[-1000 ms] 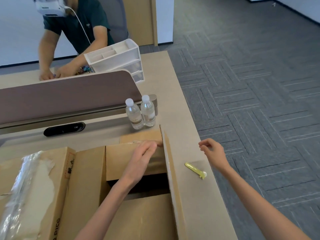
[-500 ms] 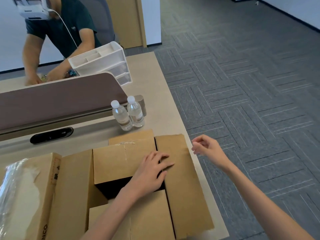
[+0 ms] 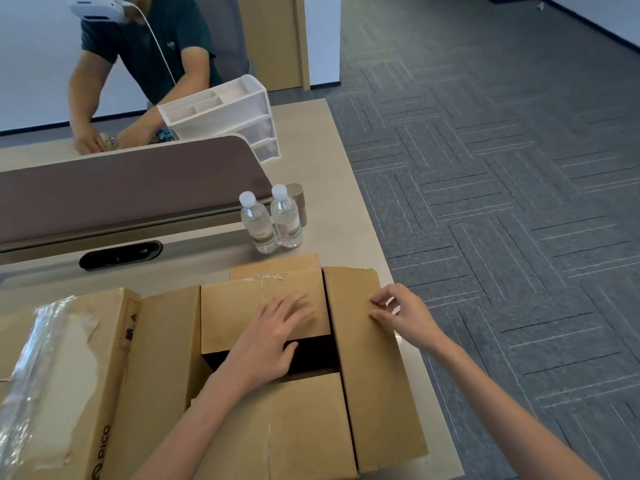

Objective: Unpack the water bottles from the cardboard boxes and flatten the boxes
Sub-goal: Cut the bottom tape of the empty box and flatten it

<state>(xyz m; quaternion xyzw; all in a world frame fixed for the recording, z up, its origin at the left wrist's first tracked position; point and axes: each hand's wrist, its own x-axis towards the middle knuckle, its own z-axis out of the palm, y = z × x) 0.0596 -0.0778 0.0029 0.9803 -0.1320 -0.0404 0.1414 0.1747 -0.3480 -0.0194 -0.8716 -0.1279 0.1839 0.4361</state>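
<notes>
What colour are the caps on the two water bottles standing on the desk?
White. Both caps show clearly in the head view, atop the clear water bottles.

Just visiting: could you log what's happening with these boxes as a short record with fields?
Main box: cardboard box, top open, right flap folded outward
Left: left hand flat on the far inner flap
Right: right hand, fingertips on the right flap near its edge; grip unclear
Unpacked: two water bottles upright, side by side, beyond the box
Neighbour: second box at left, torn tape on top
Contents: hidden in shadow
</notes>
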